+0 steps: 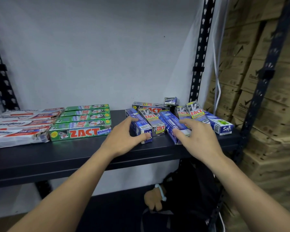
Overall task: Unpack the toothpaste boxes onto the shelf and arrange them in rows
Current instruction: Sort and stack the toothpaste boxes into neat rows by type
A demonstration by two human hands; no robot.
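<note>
On the dark shelf (pixel 74 154) lie toothpaste boxes. At the left, white and red boxes (pixel 18 131) sit in a row beside several green Zact boxes (pixel 84 121). At the right is a loose jumble of blue boxes and grey Zact Smokers boxes (pixel 151 118). My left hand (pixel 124 136) grips the near end of one blue box (pixel 137 123), thumb on its end flap. My right hand (pixel 196 136) rests with curled fingers on a second blue box (pixel 169 123). A blue and white Safi box (pixel 219 124) lies at the far right.
A white wall backs the shelf, with black slotted uprights (pixel 199 64) at both sides. Stacked brown cartons (pixel 266 97) stand to the right. Below the shelf, another person's hand with a white bracelet (pixel 155 198) holds a black bag (pixel 187 198).
</note>
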